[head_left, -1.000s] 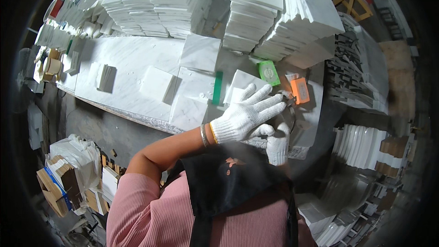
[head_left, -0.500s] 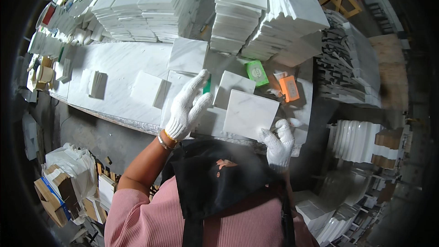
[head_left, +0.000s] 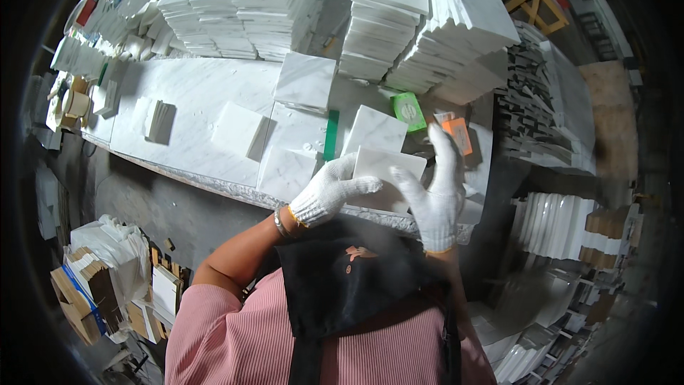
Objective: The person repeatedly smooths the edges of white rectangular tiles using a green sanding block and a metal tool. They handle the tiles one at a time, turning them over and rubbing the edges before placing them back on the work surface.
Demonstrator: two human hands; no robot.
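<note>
From where I stand, left hand point(head_left: 327, 191) and splayed right hand point(head_left: 439, 201) are apart, white tile point(head_left: 386, 163) between them, left grip unclear; tile looks stiff, heavyish, slick, chip-prone, so best taken by opposite side edges.

Worktable point(head_left: 192, 89) seen from above, a tile point(head_left: 399, 160) near its near edge, between the left hand point(head_left: 328, 189) and right hand point(head_left: 438, 203).
Just behind it lies a second tile point(head_left: 375, 128); to that one's right sit a box point(head_left: 408, 112), then a carton point(head_left: 458, 135) toward the right edge. Leftward come a strip point(head_left: 331, 135) and, by the near edge, a third tile point(head_left: 287, 170). Slabs point(head_left: 152, 120) stand nearer the left end. Tile stacks point(head_left: 274, 7) line the far edge.
</note>
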